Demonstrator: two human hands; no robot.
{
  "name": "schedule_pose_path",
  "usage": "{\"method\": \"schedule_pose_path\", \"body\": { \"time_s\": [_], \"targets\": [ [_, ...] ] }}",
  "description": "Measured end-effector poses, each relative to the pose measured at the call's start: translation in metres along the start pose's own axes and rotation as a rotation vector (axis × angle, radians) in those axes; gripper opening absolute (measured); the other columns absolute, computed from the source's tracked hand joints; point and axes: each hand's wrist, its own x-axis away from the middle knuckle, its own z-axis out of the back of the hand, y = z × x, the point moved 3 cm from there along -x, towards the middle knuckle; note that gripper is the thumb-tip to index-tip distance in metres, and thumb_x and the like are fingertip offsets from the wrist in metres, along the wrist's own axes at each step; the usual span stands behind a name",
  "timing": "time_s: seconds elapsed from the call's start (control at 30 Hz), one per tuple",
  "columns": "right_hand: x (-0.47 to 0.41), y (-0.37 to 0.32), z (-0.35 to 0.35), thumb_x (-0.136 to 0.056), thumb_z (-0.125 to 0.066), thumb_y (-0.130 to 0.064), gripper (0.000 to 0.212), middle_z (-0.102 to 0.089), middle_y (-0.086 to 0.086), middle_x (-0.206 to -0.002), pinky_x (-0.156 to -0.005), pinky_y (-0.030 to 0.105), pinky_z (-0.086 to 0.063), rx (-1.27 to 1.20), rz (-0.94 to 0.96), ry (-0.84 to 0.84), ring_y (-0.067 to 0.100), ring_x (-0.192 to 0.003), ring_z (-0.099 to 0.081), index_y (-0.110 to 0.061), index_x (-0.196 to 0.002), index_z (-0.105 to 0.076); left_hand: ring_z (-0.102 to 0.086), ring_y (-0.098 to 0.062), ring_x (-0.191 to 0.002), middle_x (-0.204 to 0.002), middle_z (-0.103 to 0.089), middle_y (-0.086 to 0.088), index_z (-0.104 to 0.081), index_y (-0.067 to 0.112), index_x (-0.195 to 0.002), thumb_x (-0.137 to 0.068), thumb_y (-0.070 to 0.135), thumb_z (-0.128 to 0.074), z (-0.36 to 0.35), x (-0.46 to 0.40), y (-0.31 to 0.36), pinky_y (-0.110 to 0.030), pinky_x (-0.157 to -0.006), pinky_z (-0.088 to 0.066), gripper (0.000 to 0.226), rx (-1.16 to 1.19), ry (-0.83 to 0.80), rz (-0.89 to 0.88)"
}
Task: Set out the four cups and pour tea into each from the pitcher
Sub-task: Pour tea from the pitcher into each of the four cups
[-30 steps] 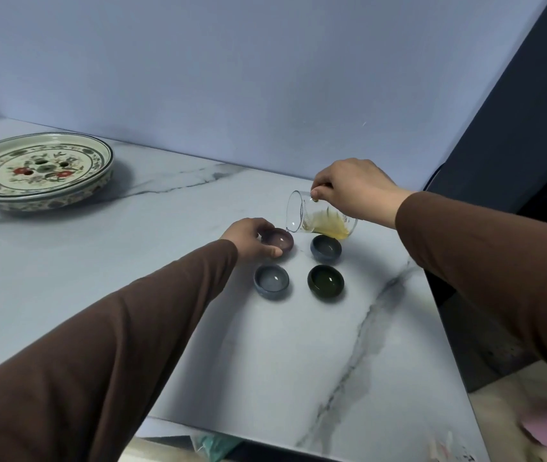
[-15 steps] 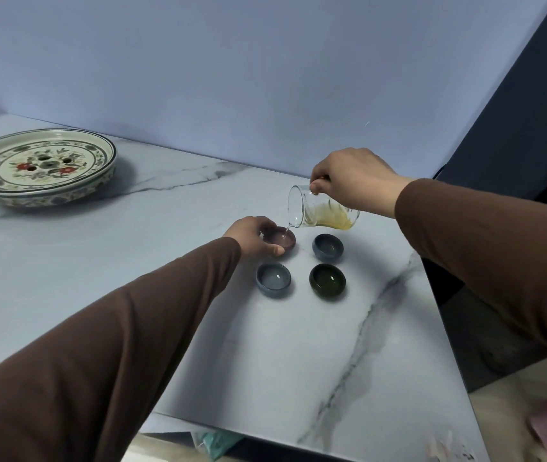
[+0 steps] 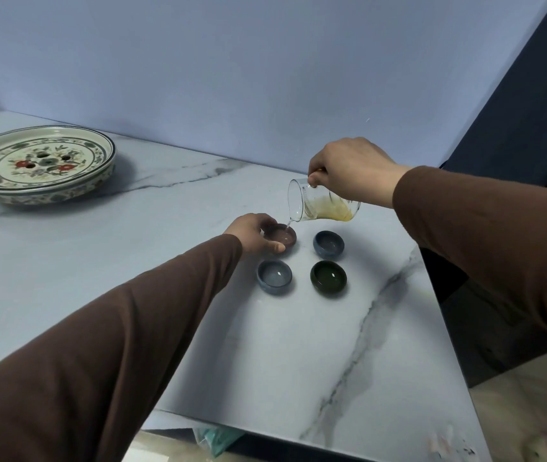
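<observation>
Several small cups stand in a square on the marble table [image 3: 298,355]: a brown cup [image 3: 282,235] at back left, a blue cup [image 3: 328,243] at back right, a light blue cup [image 3: 274,276] at front left, a dark green cup [image 3: 328,277] at front right. My left hand [image 3: 254,232] holds the brown cup by its left side, thumb at the near rim. My right hand [image 3: 348,171] grips the glass pitcher [image 3: 322,205], tilted left, and a thin stream of yellow tea runs from its spout into the brown cup.
A large decorated ceramic plate [image 3: 99,168] sits at the table's back left. A blue wall rises behind the table. The table's right edge runs close to the cups, with a dark panel and floor beyond it.
My right hand has lifted and tipped the pitcher further to the left, and tea now streams into the brown cup. My left hand stays on that cup.
</observation>
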Motion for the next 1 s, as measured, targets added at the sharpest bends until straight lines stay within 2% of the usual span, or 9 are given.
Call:
{"method": "schedule_pose_path", "body": {
  "time_s": [0.27,0.47,0.77,0.87,1.0],
  "targets": [
    [0.0,-0.003,0.003,-0.095,-0.056,-0.032,0.021,-0.063,0.0,-0.076,-0.065,0.031,-0.038,0.037,0.022,0.012,0.028,-0.079,-0.058,-0.021,-0.093,-0.074,-0.056,-0.015,-0.111,-0.125,-0.063,0.002,-0.06,0.022,-0.129,-0.071,0.036,-0.082,0.001,0.0,0.001,-0.022,-0.092,-0.04,0.064,-0.02,-0.001,-0.008],
    [-0.001,-0.004,0.003,-0.095,-0.055,-0.032,0.021,-0.068,0.003,-0.082,-0.068,0.033,-0.044,0.048,0.031,0.005,0.03,-0.083,-0.061,-0.021,-0.094,-0.074,-0.056,-0.015,-0.111,-0.125,-0.063,0.002,-0.06,0.022,-0.129,-0.071,0.036,-0.083,0.0,0.0,0.001,-0.022,-0.092,-0.039,0.065,-0.011,-0.004,-0.004],
    [0.001,0.001,0.0,-0.096,-0.055,-0.033,0.022,-0.069,0.003,-0.083,-0.067,0.032,-0.041,0.014,0.001,0.021,0.029,-0.084,-0.06,-0.021,-0.093,-0.073,-0.056,-0.016,-0.113,-0.126,-0.063,0.002,-0.059,0.022,-0.13,-0.07,0.036,-0.083,0.0,0.0,0.001,-0.024,-0.094,-0.04,0.065,-0.017,-0.005,0.0],
    [0.003,0.007,-0.003,-0.095,-0.054,-0.033,0.022,-0.07,0.003,-0.087,-0.068,0.032,-0.041,-0.031,-0.033,0.027,0.029,-0.086,-0.06,-0.023,-0.093,-0.073,-0.056,-0.017,-0.114,-0.126,-0.062,0.002,-0.059,0.022,-0.13,-0.07,0.037,-0.083,0.001,0.001,0.001,-0.027,-0.098,-0.042,0.066,-0.016,-0.005,0.01],
    [0.011,0.024,-0.009,-0.093,-0.055,-0.034,0.022,-0.07,-0.001,-0.091,-0.071,0.031,-0.041,-0.19,-0.134,0.026,0.023,-0.084,-0.059,-0.026,-0.091,-0.075,-0.057,-0.015,-0.109,-0.126,-0.062,0.004,-0.059,0.023,-0.13,-0.069,0.037,-0.083,-0.001,0.0,0.002,-0.025,-0.094,-0.042,0.067,0.007,-0.011,0.04]
  ]
}}
